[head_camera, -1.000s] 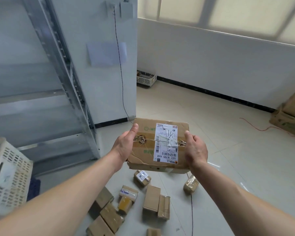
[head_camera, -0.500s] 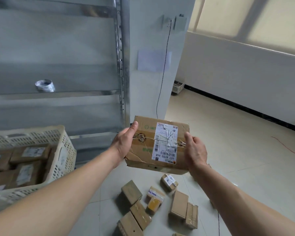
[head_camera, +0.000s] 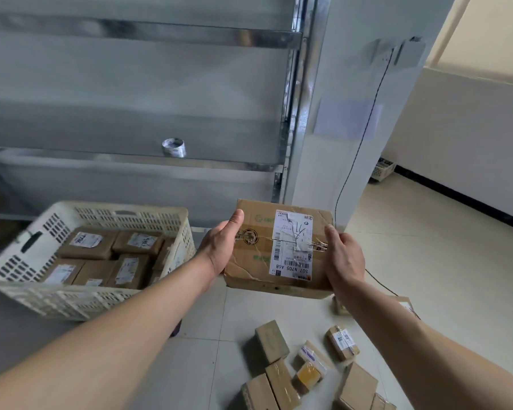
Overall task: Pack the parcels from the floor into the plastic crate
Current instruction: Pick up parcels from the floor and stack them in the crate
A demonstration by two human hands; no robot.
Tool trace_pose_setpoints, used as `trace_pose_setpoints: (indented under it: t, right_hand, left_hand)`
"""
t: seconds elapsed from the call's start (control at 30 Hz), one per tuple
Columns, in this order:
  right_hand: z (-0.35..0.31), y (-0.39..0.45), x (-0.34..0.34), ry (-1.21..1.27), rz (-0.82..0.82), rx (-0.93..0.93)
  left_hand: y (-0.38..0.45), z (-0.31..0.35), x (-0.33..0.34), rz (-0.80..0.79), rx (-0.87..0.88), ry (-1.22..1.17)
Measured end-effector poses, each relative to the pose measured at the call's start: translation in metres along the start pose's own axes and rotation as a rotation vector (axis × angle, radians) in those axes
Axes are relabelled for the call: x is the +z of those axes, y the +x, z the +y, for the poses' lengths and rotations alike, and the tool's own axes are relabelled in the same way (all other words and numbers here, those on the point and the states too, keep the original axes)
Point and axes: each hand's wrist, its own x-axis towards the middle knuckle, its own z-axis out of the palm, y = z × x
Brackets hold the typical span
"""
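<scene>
A flat brown cardboard parcel (head_camera: 258, 261) with a white shipping label is held in the air between both hands. My left hand (head_camera: 219, 247) grips its left edge, thumb on top. Its right edge is gripped by my right hand (head_camera: 342, 258). The white perforated plastic crate (head_camera: 172, 214) stands to the left of the parcel, with several labelled brown parcels (head_camera: 86, 244) lying inside. On the floor below my arms lie several small parcels (head_camera: 271, 340), some taped.
A grey metal shelving unit (head_camera: 290, 113) rises behind the crate, with a tape roll (head_camera: 174, 147) on one shelf. A black cable (head_camera: 356, 149) runs down the white pillar. A small basket (head_camera: 382, 170) stands by the far wall. Tiled floor extends right.
My view has swung left, so the crate now shows fully beside the parcel. The held parcel stays between both hands and sits closer to the crate.
</scene>
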Motion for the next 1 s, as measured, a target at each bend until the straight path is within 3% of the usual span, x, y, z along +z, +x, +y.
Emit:
trace_pose_setpoints:
  t: [0.5,1.0]
  right_hand:
    - [-0.035,0.003,0.098,-0.022,-0.125,-0.056]
    - [-0.105,-0.045,0.286,-0.081,-0.111,-0.068]
  left_hand:
    - [0.016,-0.016,-0.084,0.116,-0.014,-0.033]
    - [0.080,-0.055,-0.279,0.121,-0.040,-0.093]
